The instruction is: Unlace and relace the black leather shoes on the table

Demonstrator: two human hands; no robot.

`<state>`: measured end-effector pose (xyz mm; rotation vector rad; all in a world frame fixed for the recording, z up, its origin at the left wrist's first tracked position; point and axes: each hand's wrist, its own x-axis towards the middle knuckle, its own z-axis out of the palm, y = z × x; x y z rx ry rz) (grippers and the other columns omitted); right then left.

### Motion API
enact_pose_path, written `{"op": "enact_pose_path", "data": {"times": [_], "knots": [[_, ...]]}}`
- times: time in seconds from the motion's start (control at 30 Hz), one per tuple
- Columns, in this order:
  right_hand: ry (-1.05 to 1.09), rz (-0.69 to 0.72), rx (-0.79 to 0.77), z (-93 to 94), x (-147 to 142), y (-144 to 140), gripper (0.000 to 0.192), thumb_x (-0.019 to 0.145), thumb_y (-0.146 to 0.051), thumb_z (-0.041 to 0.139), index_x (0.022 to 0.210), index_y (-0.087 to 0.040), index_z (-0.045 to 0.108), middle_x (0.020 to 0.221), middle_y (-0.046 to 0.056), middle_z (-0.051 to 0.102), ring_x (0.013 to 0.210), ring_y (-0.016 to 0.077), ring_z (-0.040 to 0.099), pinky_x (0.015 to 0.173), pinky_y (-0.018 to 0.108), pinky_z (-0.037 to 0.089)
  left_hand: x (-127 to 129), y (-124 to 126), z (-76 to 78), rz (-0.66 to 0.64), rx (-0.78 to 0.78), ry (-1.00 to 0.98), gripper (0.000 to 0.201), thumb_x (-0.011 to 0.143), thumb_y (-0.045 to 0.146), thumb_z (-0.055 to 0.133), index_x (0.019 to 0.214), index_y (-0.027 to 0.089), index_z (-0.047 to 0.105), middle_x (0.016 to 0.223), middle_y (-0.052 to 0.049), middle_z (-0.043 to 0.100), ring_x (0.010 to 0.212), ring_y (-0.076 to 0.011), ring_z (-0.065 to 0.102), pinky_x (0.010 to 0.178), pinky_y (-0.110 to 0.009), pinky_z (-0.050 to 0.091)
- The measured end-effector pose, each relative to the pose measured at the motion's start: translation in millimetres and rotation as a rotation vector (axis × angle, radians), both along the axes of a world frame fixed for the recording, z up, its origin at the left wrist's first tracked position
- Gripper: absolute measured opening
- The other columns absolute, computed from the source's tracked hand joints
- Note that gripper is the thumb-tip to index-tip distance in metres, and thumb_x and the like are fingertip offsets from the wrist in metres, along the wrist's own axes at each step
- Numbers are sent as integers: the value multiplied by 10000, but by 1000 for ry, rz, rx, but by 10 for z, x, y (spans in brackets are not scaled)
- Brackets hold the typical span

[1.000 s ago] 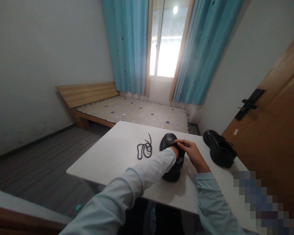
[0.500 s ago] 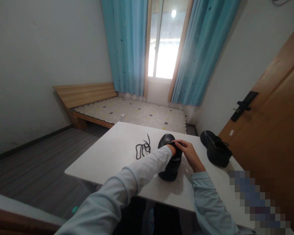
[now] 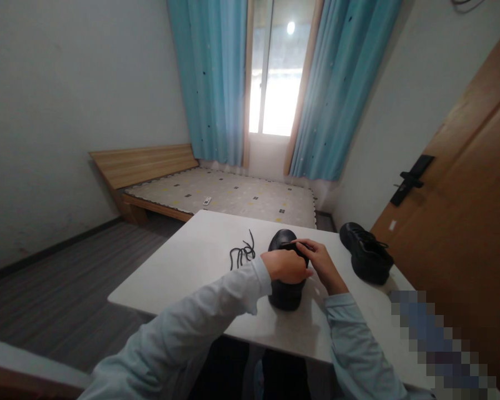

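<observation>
Shoe (image 3: 284,278) dead centre of the head view, black, sitting on the white tabletop (image 3: 191,272) just below the middle of the frame, toe pointing away. Both hands are on it: the left hand (image 3: 284,265) is curled over the top, fingers closed around the opening, and the right hand (image 3: 321,262) pinches a thin dark strip at the front of the opening, whether lace or tongue edge I cannot tell. Just left of the shoe a loose black lace (image 3: 241,254) lies in a tangle, touching nothing. Over to the right, well apart, the second shoe (image 3: 367,254) sits with its lace in place. So by my reading one shoe is done and this one is unthreaded or barely begun, the lacing left to do. Bed (image 3: 216,191) and blue curtains (image 3: 212,78) fill the upper frame.
</observation>
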<state>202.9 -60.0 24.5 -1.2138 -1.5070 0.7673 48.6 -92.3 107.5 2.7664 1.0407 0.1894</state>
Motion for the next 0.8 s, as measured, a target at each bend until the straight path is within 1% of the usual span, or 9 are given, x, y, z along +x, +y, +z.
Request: {"op": "enact_pose_path", "data": {"times": [0.03, 0.1, 0.17, 0.23, 0.37, 0.43, 0.5, 0.63, 0.8], "knots": [[-6, -4, 8, 7, -2, -2, 311, 705, -471, 653, 839, -202, 733, 926, 73, 724, 939, 262, 625, 890, 408, 444, -44, -34, 24, -51, -42, 99, 425, 867, 436, 488, 800, 65, 684, 784, -154, 684, 791, -265, 654, 713, -356, 495], [-11, -5, 22, 20, -8, -10, 308, 708, -473, 647, 837, -207, 732, 918, 69, 725, 926, 256, 628, 891, 406, 444, -129, -104, 33, -81, -79, 170, 584, 876, 565, 366, 826, 84, 693, 800, -165, 691, 788, -274, 663, 687, -347, 488], [-12, 1, 21, 30, -16, -20, 315, 721, -473, 633, 853, -205, 731, 920, 70, 726, 922, 254, 628, 886, 405, 446, -201, -167, -20, -78, -65, 166, 633, 822, 658, 375, 895, 113, 688, 844, -152, 698, 792, -269, 667, 674, -330, 485], [-14, -4, 14, 34, -21, -27, 320, 725, -474, 629, 860, -203, 731, 929, 71, 725, 933, 256, 624, 886, 407, 443, -250, -216, -121, -83, 1, 119, 594, 776, 663, 464, 942, 134, 674, 866, -135, 701, 812, -263, 666, 721, -332, 479], [-13, -21, 22, 29, -17, -22, 308, 716, -473, 642, 847, -211, 734, 934, 66, 725, 947, 259, 621, 901, 407, 429, -274, -274, -340, -35, 135, 37, 435, 756, 544, 597, 918, 147, 672, 871, -107, 700, 849, -259, 651, 875, -395, 423], [-19, -16, 30, 28, -15, -18, 301, 720, -467, 641, 846, -210, 734, 933, 65, 725, 946, 256, 620, 906, 404, 422, -265, -271, -419, -11, 165, 32, 403, 706, 498, 673, 894, 141, 679, 880, -106, 695, 868, -267, 640, 881, -400, 416], [-21, -14, 36, 29, -15, -19, 293, 725, -453, 640, 848, -204, 732, 936, 67, 724, 948, 253, 619, 908, 399, 419, -256, -241, -476, -17, 176, 44, 397, 660, 470, 724, 863, 132, 686, 878, -110, 691, 868, -272, 635, 857, -388, 427], [-23, -19, 34, 36, -20, -25, 282, 725, -443, 639, 842, -203, 730, 927, 68, 724, 937, 253, 621, 902, 399, 421, -258, -149, -523, -63, 155, 80, 387, 645, 467, 735, 842, 137, 690, 851, -106, 692, 828, -268, 646, 810, -372, 447], [-21, -19, 35, 41, -19, -26, 271, 724, -433, 645, 845, -206, 732, 932, 68, 726, 950, 254, 623, 909, 397, 420, -257, -116, -462, -66, 132, 99, 416, 634, 473, 739, 875, 137, 691, 861, -117, 694, 827, -264, 657, 796, -359, 469]]}}
